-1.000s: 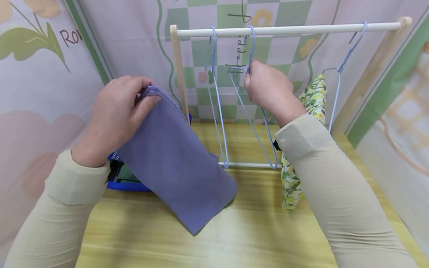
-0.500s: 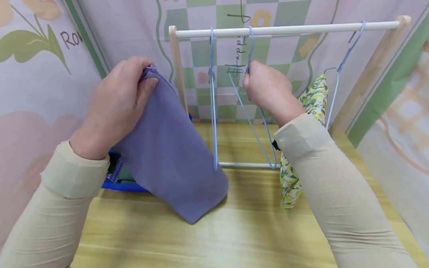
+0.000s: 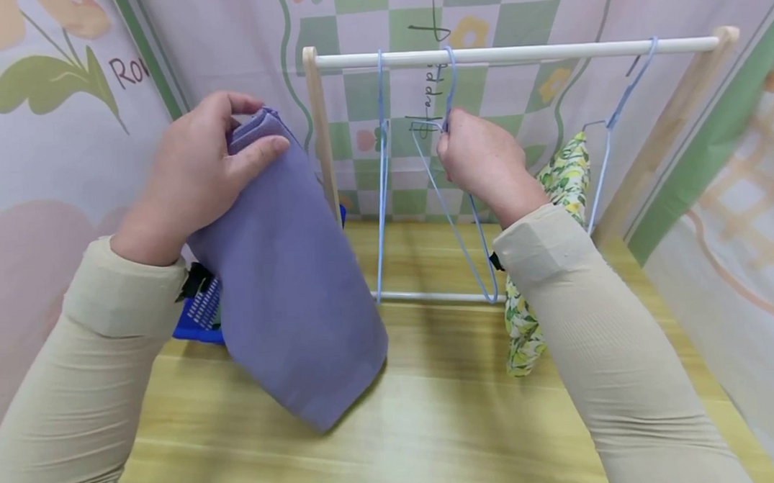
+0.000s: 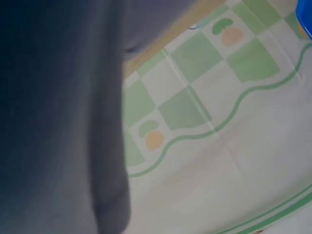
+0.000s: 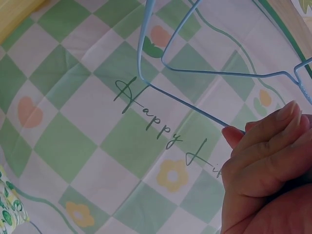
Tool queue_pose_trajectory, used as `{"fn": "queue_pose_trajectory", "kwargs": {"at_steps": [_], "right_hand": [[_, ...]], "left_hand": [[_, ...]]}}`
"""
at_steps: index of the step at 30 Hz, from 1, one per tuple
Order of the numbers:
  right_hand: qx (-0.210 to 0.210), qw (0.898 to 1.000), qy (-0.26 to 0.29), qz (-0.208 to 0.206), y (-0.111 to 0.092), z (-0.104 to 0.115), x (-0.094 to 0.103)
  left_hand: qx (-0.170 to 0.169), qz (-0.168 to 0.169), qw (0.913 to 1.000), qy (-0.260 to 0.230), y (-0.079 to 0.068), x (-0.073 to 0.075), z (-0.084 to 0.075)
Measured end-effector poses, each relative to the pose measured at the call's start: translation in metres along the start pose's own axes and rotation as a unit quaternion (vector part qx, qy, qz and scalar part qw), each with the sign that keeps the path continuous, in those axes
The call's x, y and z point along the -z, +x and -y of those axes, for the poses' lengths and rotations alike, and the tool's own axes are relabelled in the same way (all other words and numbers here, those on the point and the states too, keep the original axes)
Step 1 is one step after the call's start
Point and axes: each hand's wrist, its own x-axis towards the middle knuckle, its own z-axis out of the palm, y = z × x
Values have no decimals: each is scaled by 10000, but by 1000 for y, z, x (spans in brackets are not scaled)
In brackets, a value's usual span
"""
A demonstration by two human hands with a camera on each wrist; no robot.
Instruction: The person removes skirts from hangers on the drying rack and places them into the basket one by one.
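Observation:
My left hand (image 3: pixel 189 171) pinches the top edge of a folded purple cloth garment (image 3: pixel 292 289) between thumb and fingers. It hangs down over the table, its lower corner low and tilted. Close up in the left wrist view, the cloth (image 4: pixel 109 146) fills the left side and hides the hand. My right hand (image 3: pixel 483 154) grips a light blue wire hanger (image 3: pixel 454 76) below its hook, which is over the rod. The right wrist view shows the fingers (image 5: pixel 265 161) curled at the hanger's neck. A second bare hanger (image 3: pixel 380 90) hangs to its left.
A white rod (image 3: pixel 534 52) spans the wooden rack. At right, another blue hanger (image 3: pixel 621 101) bears a lemon-print garment (image 3: pixel 524 340), partly behind my right arm. A blue basket (image 3: pixel 193 331) sits on the wooden table (image 3: pixel 447 426) behind the purple cloth. Printed curtains stand around.
My left hand has moved up and slightly left with the purple cloth, whose lower end has swung left. The left bare hanger has swung round. My right hand stays on its hanger.

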Motion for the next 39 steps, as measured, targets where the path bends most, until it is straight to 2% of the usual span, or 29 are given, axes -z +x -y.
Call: {"fn": "queue_pose_trajectory", "kwargs": {"at_steps": [2, 4, 8, 11, 18, 24, 31, 39], "right_hand": [[3, 10000, 11, 1, 0, 1, 0], [-6, 10000, 11, -2, 0, 1, 0], [-30, 10000, 12, 4, 0, 1, 1], [-13, 10000, 2, 2, 0, 1, 1], [-3, 10000, 6, 13, 0, 2, 1], [-1, 10000, 21, 38, 0, 2, 1], [13, 10000, 27, 31, -1, 2, -1], [-4, 10000, 36, -29, -1, 2, -1]], "left_hand": [[298, 340, 9990, 21, 1, 2, 1], [449, 618, 9970, 116, 3, 3, 2], [457, 1057, 9930, 255, 6, 5, 3], [327, 1212, 9917, 278, 6, 4, 3], [-324, 920, 9944, 405, 7, 2, -1], [-569, 818, 9933, 593, 9, -1, -4], [-568, 642, 9943, 628, 15, -4, -5], [-437, 419, 9955, 735, 23, -1, -9]]}}
